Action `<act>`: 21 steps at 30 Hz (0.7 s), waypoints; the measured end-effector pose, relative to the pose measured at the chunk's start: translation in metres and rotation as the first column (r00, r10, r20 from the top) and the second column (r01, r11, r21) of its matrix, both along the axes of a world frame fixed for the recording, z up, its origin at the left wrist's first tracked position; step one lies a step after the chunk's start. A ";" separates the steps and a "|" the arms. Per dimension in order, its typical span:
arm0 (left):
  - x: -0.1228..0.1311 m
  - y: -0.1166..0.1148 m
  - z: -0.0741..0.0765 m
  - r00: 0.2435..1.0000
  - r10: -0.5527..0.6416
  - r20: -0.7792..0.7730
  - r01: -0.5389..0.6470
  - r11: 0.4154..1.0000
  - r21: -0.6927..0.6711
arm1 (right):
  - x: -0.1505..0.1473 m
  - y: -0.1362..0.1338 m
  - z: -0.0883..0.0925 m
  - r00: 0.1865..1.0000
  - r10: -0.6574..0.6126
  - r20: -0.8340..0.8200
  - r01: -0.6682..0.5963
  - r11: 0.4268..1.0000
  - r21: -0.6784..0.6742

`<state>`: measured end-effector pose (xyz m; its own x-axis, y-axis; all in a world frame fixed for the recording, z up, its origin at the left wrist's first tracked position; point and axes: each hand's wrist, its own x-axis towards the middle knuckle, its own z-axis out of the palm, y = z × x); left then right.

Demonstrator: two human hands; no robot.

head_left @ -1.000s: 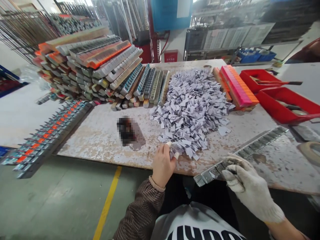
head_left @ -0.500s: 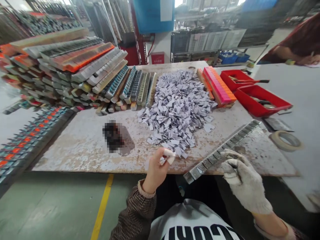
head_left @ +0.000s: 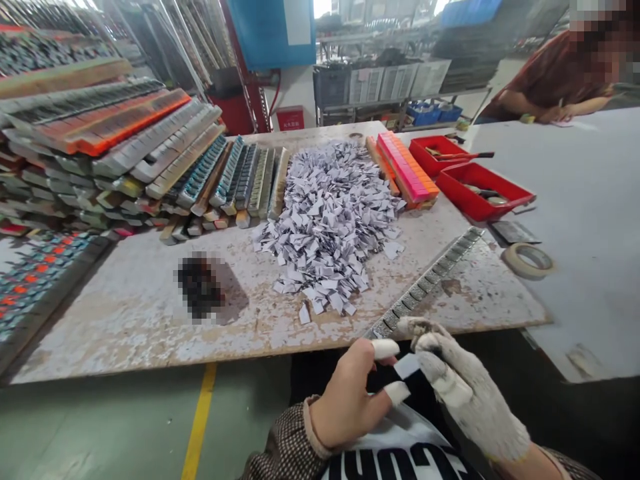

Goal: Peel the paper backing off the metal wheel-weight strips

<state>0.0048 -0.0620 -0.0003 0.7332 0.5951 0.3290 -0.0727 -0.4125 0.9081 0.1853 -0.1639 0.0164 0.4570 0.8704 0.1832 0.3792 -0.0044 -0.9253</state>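
While the L hand (head_left: 353, 397) has its white-capped thumb & forefinger apart, one white chip (head_left: 407, 366) sits btwn those tips and the gloved R hand (head_left: 420, 363), whose fingers are curled close together, tho can't tell if they're clamped on it. Grey bar (head_left: 430, 283) lies at an angle on the table (head_left: 150, 340) just past the glove, near end hidden by the hands, w/ the chip pile (head_left: 330, 220) to its L. Tape roll (head_left: 520, 268)'s R of the bar's far end, red trays (head_left: 460, 198) behind that.
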 end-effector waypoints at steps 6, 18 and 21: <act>0.007 0.000 0.006 0.982 -0.036 -0.184 -0.017 0.960 -0.280 | -0.003 0.010 -0.004 0.991 0.042 0.129 -0.053 0.995 0.082; 0.012 -0.005 0.021 0.962 -0.270 0.048 0.265 0.960 0.089 | 0.004 -0.003 0.007 0.950 0.212 -0.230 -0.220 0.975 -0.010; 0.016 -0.007 0.019 0.984 -0.179 0.010 0.179 0.982 0.055 | 0.008 -0.010 -0.006 0.938 0.159 -0.308 -0.181 0.983 -0.044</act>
